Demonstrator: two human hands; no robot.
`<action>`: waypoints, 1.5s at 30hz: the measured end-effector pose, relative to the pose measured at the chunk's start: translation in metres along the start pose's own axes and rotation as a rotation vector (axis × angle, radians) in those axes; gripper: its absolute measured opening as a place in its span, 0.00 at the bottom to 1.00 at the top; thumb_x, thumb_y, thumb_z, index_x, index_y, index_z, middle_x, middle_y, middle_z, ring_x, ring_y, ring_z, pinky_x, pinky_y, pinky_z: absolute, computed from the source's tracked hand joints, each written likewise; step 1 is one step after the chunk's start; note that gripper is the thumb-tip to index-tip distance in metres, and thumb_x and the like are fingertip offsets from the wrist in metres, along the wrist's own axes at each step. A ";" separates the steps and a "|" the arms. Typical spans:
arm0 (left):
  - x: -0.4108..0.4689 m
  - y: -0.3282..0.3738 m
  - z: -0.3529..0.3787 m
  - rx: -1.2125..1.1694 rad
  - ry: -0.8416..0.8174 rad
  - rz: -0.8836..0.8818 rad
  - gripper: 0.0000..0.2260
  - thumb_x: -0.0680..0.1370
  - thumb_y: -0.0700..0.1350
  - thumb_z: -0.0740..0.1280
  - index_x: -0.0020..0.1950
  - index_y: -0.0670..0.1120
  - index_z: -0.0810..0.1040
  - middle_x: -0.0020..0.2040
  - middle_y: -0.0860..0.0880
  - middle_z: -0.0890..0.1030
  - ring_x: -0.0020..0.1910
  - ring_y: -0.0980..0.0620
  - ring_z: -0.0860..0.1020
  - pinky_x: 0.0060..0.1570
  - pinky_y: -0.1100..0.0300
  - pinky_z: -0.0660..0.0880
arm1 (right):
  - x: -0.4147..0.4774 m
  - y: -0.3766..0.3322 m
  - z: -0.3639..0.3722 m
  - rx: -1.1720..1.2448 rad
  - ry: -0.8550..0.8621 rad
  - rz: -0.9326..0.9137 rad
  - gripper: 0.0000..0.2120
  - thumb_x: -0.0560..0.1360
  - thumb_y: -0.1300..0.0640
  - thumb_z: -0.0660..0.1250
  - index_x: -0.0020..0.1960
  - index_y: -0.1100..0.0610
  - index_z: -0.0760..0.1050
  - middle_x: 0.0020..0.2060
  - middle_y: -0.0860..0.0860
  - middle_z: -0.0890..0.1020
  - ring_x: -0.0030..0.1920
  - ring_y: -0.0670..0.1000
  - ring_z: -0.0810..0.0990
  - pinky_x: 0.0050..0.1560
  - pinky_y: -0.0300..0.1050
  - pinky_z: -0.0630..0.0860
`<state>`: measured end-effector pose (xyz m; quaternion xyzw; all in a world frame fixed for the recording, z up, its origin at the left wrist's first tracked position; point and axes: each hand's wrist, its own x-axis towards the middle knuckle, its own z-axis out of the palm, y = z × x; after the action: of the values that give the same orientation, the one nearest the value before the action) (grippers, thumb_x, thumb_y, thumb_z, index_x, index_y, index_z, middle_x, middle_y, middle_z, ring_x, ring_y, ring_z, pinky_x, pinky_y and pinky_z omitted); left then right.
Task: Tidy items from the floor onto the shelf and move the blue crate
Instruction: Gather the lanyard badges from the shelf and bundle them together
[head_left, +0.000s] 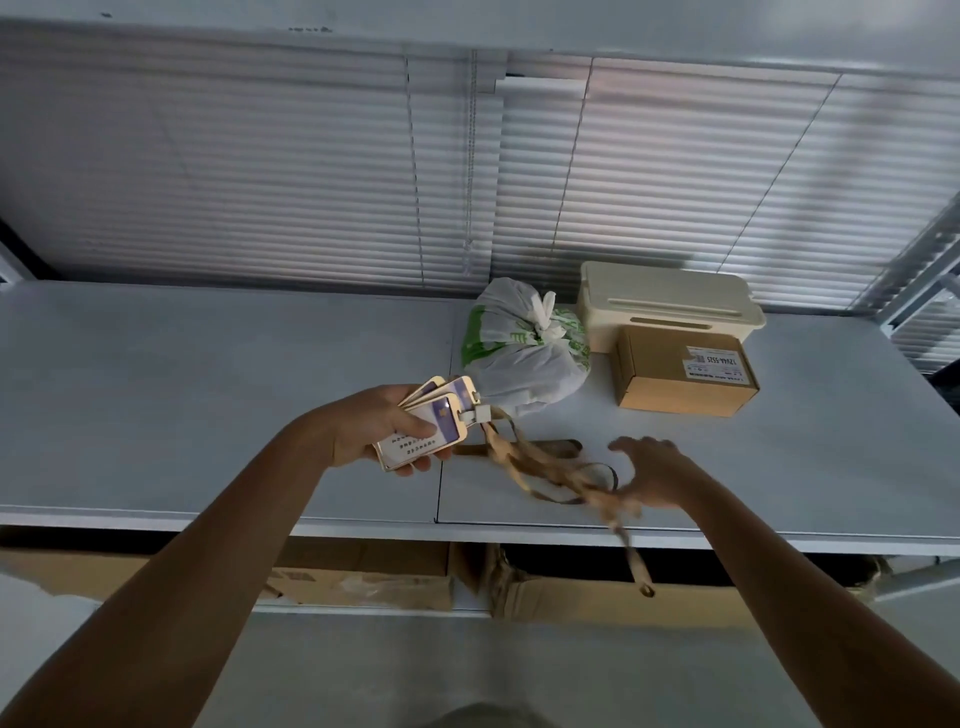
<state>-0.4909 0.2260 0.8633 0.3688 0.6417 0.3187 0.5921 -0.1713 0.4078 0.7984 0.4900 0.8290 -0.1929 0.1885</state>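
Observation:
My left hand (371, 434) grips a fanned stack of cream-edged badge cards (423, 423) just above the grey shelf (208, 395). Tan lanyard straps (545, 470) trail from the cards to the right, and one strap end hangs over the shelf's front edge. My right hand (657, 473) hovers over the straps with its fingers spread, touching or nearly touching them; I cannot tell if it holds any. The blue crate is not in view.
A knotted white and green plastic bag (524, 348) lies behind the cards. To its right stand a cream plastic box (670, 299) and a small brown cardboard box (683, 371). Larger cardboard boxes (363, 574) sit on the level below. Closed blinds (311, 171) fill the back.

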 end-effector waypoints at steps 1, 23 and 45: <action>0.002 0.003 0.006 -0.007 -0.011 0.004 0.13 0.78 0.39 0.66 0.63 0.45 0.76 0.53 0.39 0.85 0.42 0.45 0.84 0.40 0.54 0.81 | -0.004 -0.012 -0.005 0.107 -0.009 -0.101 0.42 0.67 0.47 0.76 0.76 0.48 0.61 0.73 0.53 0.69 0.72 0.58 0.65 0.68 0.57 0.68; -0.042 -0.015 0.035 -0.325 -0.202 0.012 0.11 0.78 0.35 0.64 0.60 0.39 0.77 0.49 0.40 0.84 0.42 0.47 0.83 0.39 0.56 0.81 | -0.053 -0.147 -0.020 0.770 0.027 -0.686 0.22 0.71 0.51 0.74 0.64 0.49 0.74 0.52 0.47 0.81 0.52 0.52 0.82 0.56 0.58 0.80; -0.053 0.003 -0.023 -0.155 -0.247 -0.065 0.18 0.77 0.45 0.68 0.63 0.38 0.75 0.53 0.39 0.84 0.46 0.46 0.84 0.44 0.57 0.82 | -0.041 -0.202 -0.026 1.018 -0.029 -0.648 0.08 0.74 0.60 0.70 0.50 0.60 0.73 0.41 0.62 0.78 0.40 0.60 0.74 0.37 0.48 0.74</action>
<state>-0.5124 0.1831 0.8965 0.3374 0.5490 0.3004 0.7032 -0.3347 0.3008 0.8688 0.2382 0.7369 -0.6198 -0.1270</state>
